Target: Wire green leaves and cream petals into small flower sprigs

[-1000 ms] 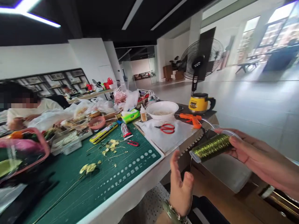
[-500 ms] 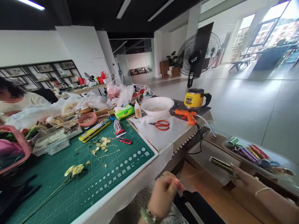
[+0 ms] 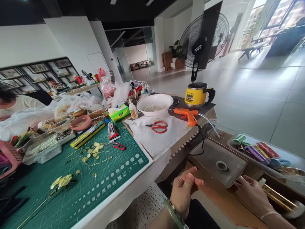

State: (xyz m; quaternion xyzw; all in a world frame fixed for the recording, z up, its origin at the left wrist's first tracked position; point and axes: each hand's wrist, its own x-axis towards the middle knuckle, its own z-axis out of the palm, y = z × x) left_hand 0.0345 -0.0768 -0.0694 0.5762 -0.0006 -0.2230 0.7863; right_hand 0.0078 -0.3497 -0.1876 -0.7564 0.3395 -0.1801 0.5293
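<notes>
My left hand (image 3: 184,192) hovers over my lap, thumb pressed against the bent fingers; whatever lies in the pinch is too small to make out. A small spool (image 3: 222,166) shows its pale round end on the grey tray (image 3: 205,151). By that tray's right corner is my right hand (image 3: 251,194), fingers stretched out and the spool outside its grasp; some fingertips are hidden. Just right of this hand, a gold roll (image 3: 278,195) lies in the cardboard box.
A clear bin of colourful spools (image 3: 259,154) stands at the right. On the table are an orange glue gun (image 3: 188,115) with a hanging cord, red-handled scissors (image 3: 159,126), a white bowl (image 3: 154,105), a yellow mug (image 3: 196,95) and a flower stem (image 3: 60,182) on the green cutting mat (image 3: 95,187).
My right hand has let go of the spool, which now rests on the grey tray, and has moved down toward the tray's corner. My left hand has shifted right and slightly up.
</notes>
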